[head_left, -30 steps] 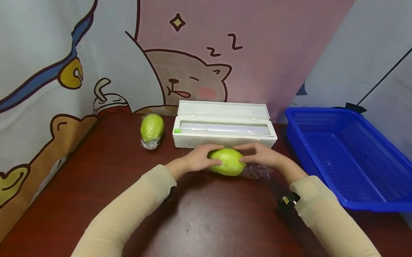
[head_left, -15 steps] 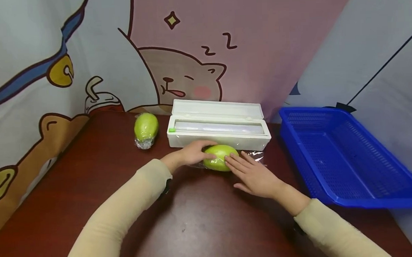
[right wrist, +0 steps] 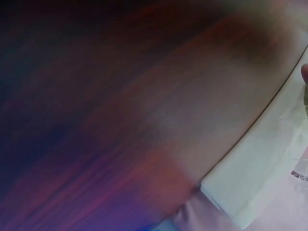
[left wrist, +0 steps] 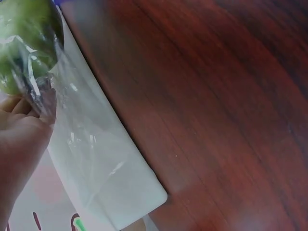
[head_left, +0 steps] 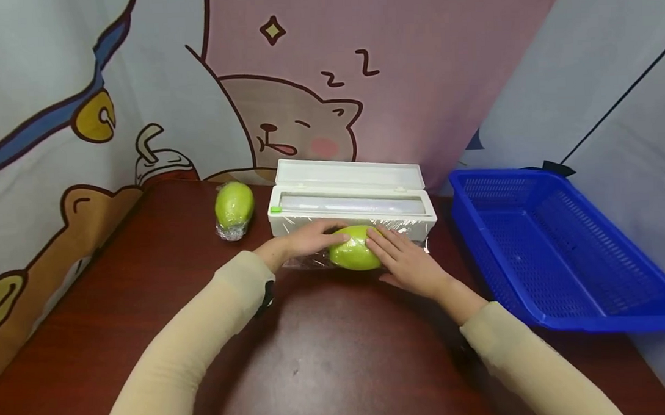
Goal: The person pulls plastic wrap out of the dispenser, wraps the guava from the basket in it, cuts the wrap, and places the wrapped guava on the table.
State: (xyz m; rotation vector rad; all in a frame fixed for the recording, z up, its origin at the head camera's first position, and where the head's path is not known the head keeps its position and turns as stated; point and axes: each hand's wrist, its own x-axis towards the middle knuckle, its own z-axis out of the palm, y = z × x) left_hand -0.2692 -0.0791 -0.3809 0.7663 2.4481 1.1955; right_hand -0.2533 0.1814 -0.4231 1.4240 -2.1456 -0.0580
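An oval yellow-green fruit (head_left: 356,248) with clear cling film (head_left: 307,258) about it is held in front of a white cling film box (head_left: 289,224). My left hand (head_left: 308,237) grips the fruit's left end, thumb on the near side and fingers behind, partly hidden. In the left wrist view, film stretches from the fruit (left wrist: 29,43) across the box's front. My right hand (head_left: 408,260) lies with straight fingers on the fruit's right end. The right wrist view catches mostly table, the box (right wrist: 260,163) and a fingertip at the edge.
A second film-wrapped fruit (head_left: 234,210) stands at the back left. Inside the box, whose lid (head_left: 348,173) is raised, lies a film roll (head_left: 351,205). A blue plastic basket (head_left: 524,274) stands at the right. Printed cloth backs the dark red table (head_left: 316,367).
The right hand let go of its two-sided hold and laid its fingers flat on the fruit's right end. The fruit moved slightly toward the box, and film now shows over the box's front.
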